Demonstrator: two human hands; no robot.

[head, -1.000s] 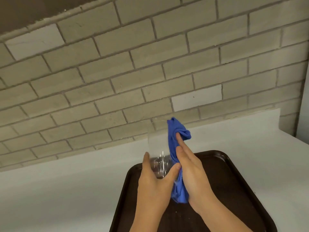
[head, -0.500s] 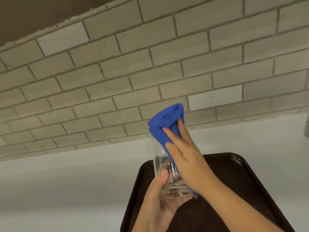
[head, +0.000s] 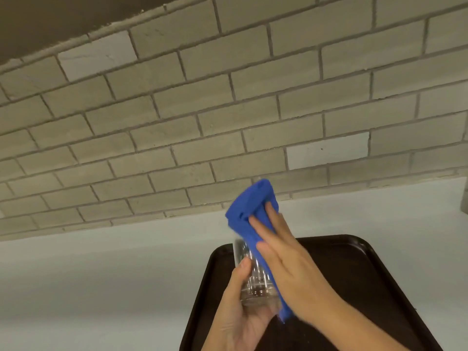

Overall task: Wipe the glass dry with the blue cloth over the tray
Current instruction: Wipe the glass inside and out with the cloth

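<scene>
A clear drinking glass (head: 249,277) is held tilted above the dark brown tray (head: 354,254). My left hand (head: 240,315) grips the glass from below around its base. The blue cloth (head: 249,211) is draped over the glass's upper part and right side, and its lower end hangs out below my wrist. My right hand (head: 286,257) lies flat on the cloth with its fingers stretched out, pressing it against the glass. The rim of the glass is hidden under the cloth.
The tray sits on a pale counter (head: 101,274) that runs left and right. A grey brick-tile wall (head: 202,122) rises right behind it. A dark surface (head: 50,16) is at the top left.
The glass has tipped base toward me, and my left hand has shifted under it. My right hand has carried the cloth from beside the glass up over its top and right side.
</scene>
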